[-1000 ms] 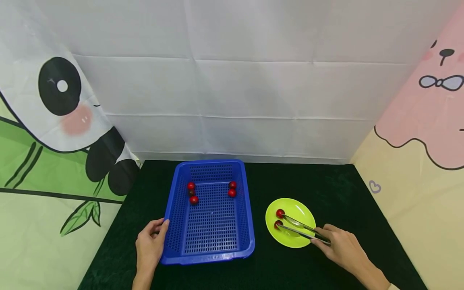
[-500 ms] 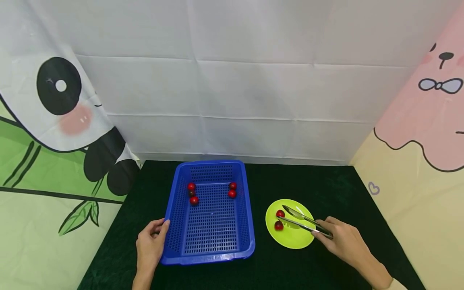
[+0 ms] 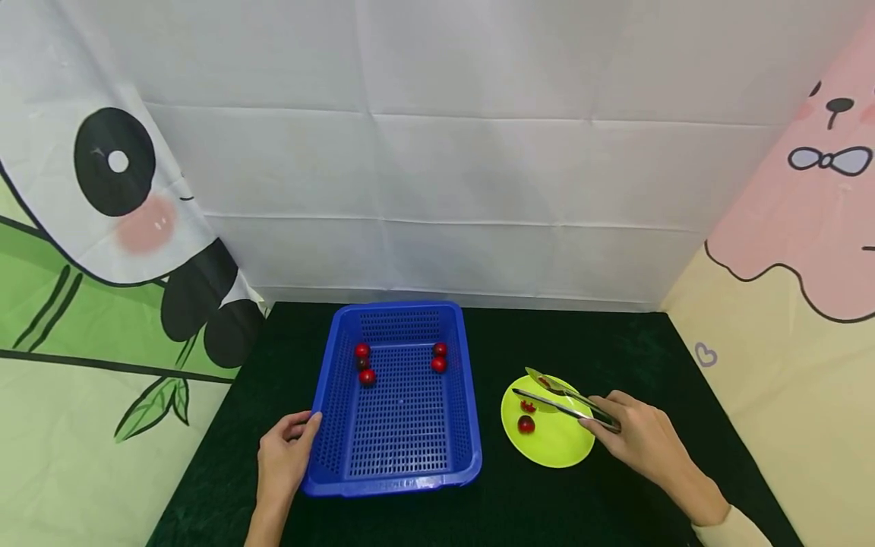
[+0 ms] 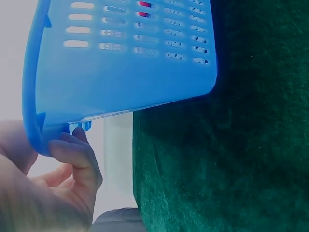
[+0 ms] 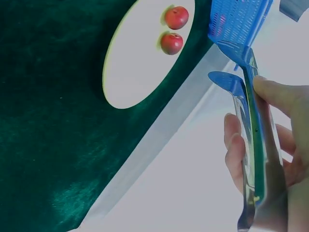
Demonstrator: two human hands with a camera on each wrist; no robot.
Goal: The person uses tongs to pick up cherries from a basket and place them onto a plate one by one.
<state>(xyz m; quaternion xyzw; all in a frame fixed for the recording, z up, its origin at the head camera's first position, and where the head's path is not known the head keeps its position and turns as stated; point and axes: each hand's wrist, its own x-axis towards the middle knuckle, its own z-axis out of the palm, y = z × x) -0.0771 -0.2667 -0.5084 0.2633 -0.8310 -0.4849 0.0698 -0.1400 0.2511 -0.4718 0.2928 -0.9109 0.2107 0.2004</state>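
In the head view my left hand point(image 3: 283, 456) pinches the left rim of a blue plastic basket point(image 3: 393, 488). A metal pair of tongs point(image 3: 555, 406) is in my right hand point(image 3: 642, 441), thumb on one arm and fingers on the other. The tongs' tips are spread over the lime-green plate point(image 3: 555, 448); in the right wrist view nothing is between them. Two red cherry tomatoes lie on the plate: a darker front tomato point(image 3: 525, 424) and a rear tomato point(image 5: 176, 18), partly hidden behind the tongs in the head view.
Inside the basket are several cherry tomatoes, with a left pair point(image 3: 367, 377) around a small dark one point(image 3: 363, 365) and a right pair point(image 3: 438, 365). Dark green cloth point(image 3: 656, 357) covers the table. A white curtain point(image 3: 478, 167) hangs behind, with printed sheets at both sides.
The tongs' tips leave the two plate tomatoes, rise, and shift toward the plate's far edge, spreading wider. Both tomatoes stay on the plate. My left hand and the basket hardly move.
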